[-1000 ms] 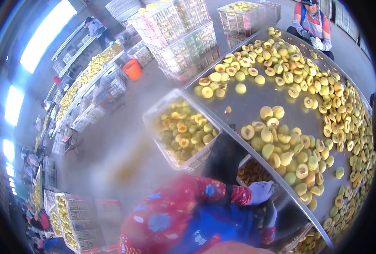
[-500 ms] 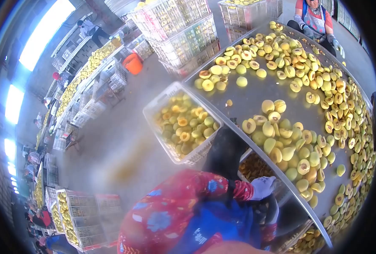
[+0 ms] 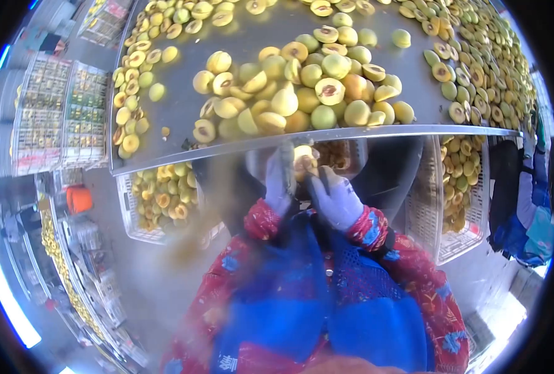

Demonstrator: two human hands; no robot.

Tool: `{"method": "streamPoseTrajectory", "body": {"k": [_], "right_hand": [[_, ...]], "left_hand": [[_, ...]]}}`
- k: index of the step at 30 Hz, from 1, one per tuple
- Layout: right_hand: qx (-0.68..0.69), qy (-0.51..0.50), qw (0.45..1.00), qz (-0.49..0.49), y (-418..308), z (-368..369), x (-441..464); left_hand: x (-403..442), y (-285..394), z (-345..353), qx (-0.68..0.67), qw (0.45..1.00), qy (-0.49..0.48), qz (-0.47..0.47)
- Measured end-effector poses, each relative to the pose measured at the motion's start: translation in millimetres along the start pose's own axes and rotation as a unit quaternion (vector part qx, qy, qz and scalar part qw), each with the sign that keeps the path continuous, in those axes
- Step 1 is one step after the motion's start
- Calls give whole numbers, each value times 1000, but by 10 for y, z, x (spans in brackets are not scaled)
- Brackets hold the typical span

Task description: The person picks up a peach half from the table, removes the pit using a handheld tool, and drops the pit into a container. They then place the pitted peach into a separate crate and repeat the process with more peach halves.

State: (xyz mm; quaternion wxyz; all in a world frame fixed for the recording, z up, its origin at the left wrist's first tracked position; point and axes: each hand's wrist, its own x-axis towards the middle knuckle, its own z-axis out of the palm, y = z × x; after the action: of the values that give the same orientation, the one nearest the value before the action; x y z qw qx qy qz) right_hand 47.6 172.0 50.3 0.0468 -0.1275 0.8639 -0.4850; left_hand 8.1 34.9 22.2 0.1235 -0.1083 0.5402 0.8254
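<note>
A yellow fruit (image 3: 303,161) with a brownish lower part is held just below the table's near edge. My left hand (image 3: 278,184), in a pale glove, is closed around its left side. From the right, my right hand (image 3: 339,198), also gloved, has its fingers pressed together against the same fruit. Whether a small tool is between the fingers cannot be made out. Beyond the hands, a heap of halved and whole fruit (image 3: 330,91) lies on the metal table (image 3: 183,128). A container (image 3: 354,156) with brown pieces stands under the edge, behind my hands.
Fruit-filled crates stand below the table at left (image 3: 130,209) and right (image 3: 425,215). Stacked crates (image 3: 62,115) and an orange bucket (image 3: 78,199) are farther left. A co-worker's sleeve (image 3: 526,199) shows at the far right. More fruit lines the table's right side.
The view has swung round and down, so the table edge now runs nearly level across the frame. Both my hands and the fruit between them now show, nearer the middle.
</note>
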Motion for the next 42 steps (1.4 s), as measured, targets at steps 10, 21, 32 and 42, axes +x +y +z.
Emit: {"method": "streamPoseTrajectory", "body": {"k": [10, 21, 32, 42], "right_hand": [[200, -29, 968, 149, 87, 62, -12], [622, -136, 655, 407, -8, -141, 44], [372, -154, 874, 272, 57, -77, -20], [831, -294, 299, 366, 220, -167, 47]], "left_hand": [[-120, 95, 175, 68, 994, 33, 79], [-49, -120, 63, 333, 913, 0, 235], [-56, -199, 29, 56, 998, -26, -15], [-89, 121, 105, 374, 887, -39, 270]]}}
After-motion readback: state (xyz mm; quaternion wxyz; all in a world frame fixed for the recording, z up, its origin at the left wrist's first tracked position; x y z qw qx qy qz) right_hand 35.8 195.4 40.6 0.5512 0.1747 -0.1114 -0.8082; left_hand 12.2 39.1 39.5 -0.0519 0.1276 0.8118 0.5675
